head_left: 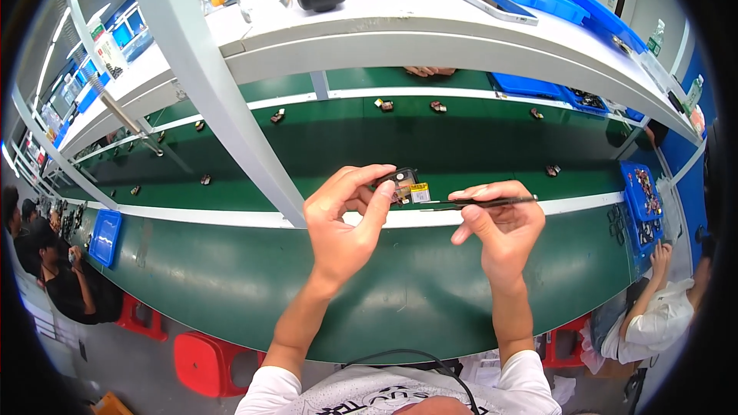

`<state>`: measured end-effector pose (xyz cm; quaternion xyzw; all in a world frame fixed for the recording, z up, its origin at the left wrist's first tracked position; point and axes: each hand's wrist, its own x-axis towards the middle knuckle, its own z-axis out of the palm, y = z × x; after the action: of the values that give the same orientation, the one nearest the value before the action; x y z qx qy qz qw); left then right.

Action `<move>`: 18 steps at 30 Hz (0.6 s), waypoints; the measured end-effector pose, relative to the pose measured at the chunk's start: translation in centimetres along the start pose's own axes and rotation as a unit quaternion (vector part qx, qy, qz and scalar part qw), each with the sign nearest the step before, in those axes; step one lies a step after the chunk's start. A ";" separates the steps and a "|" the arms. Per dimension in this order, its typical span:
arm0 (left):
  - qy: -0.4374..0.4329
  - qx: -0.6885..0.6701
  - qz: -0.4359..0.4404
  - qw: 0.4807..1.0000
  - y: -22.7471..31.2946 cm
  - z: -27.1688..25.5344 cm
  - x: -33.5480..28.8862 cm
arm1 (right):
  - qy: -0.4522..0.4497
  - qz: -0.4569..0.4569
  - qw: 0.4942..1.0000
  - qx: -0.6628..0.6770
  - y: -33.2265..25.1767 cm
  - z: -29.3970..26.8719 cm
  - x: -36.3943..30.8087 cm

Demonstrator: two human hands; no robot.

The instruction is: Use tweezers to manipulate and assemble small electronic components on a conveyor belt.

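Observation:
My left hand is closed on a small black electronic housing, pinched between thumb and fingers. The housing shows its inside parts, and a small battery pack with a yellow end sits at its right side. In my right hand is a pair of slim black tweezers, lying nearly level with the thin tip pointing left. That tip reaches close below the battery; whether it touches anything I cannot tell. Both hands are raised above the green bench.
Beyond a white rail, a green conveyor belt carries several small electronic assemblies. A grey post and a white shelf stand ahead. Blue trays lie left and right; people sit at both sides near red stools.

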<state>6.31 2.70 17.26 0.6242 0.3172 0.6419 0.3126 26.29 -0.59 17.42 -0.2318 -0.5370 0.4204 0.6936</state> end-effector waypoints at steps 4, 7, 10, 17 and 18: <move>-0.006 0.044 0.023 0.999 0.0 0.0 0.0 | 0.001 -0.078 0.984 -0.158 -0.3 0.7 -0.5; -0.007 0.086 0.066 0.994 0.3 0.1 0.0 | -0.043 -0.125 0.981 -0.142 0.1 0.8 0.1; 0.004 0.099 0.088 0.991 0.2 0.5 -0.1 | -0.052 -0.095 0.979 -0.171 0.1 0.4 0.2; 0.018 0.149 0.134 0.980 -0.1 1.0 -0.2 | 0.008 -0.115 0.973 -0.198 1.0 0.7 -0.2; 0.017 0.150 0.137 0.979 -0.1 1.1 -0.2 | 0.010 -0.113 0.974 -0.198 1.0 0.7 -0.2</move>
<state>7.40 2.64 17.06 0.6905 0.3269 0.6342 0.1191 25.28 -0.30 16.74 -0.3063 -0.6255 0.2220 0.6824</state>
